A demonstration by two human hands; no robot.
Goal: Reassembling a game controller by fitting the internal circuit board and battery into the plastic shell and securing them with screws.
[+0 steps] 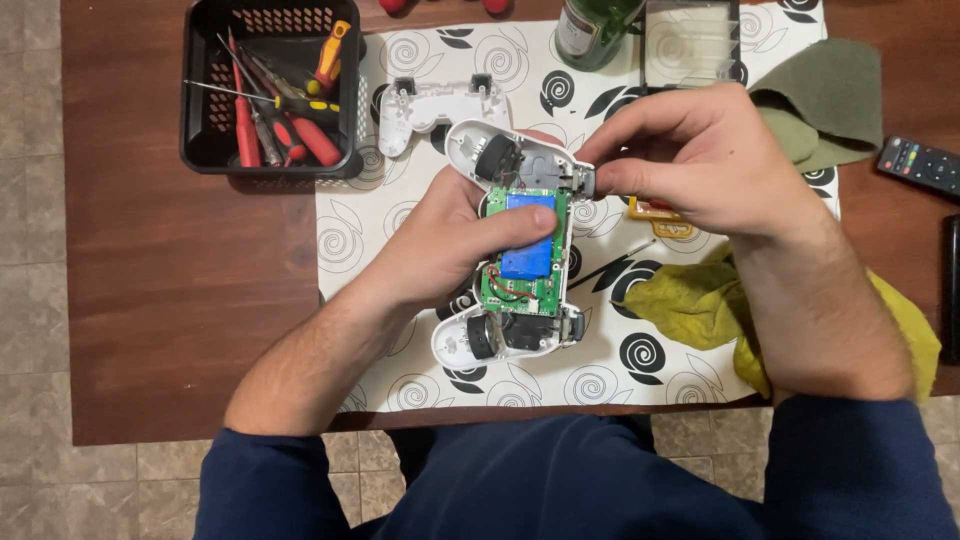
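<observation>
Nearest, two dark blue sleeves (560, 480) reach over the desk (190, 290) edge. Just beyond, an opened white controller (515, 255) lies on a mat (600, 365) patterned with black swirls, its green board and blue battery (530, 235) bared. The left hand (455, 240) cups the controller from the left, thumb pressed flat on the battery. The right hand (690, 160) comes from the right, fingers drawn together and pinching a small grey part (583, 182) at the controller's upper right corner. A yellow cloth (700, 305) lies right of the controller, under the right forearm. Beyond the controller sits a loose white shell (440, 110). Left of that shell, a black basket (270, 90) holds red screwdrivers (290, 130). Farther right, an olive cloth (825, 100), a green bottle (590, 30) and a remote (920, 165) rest beyond the controller.
</observation>
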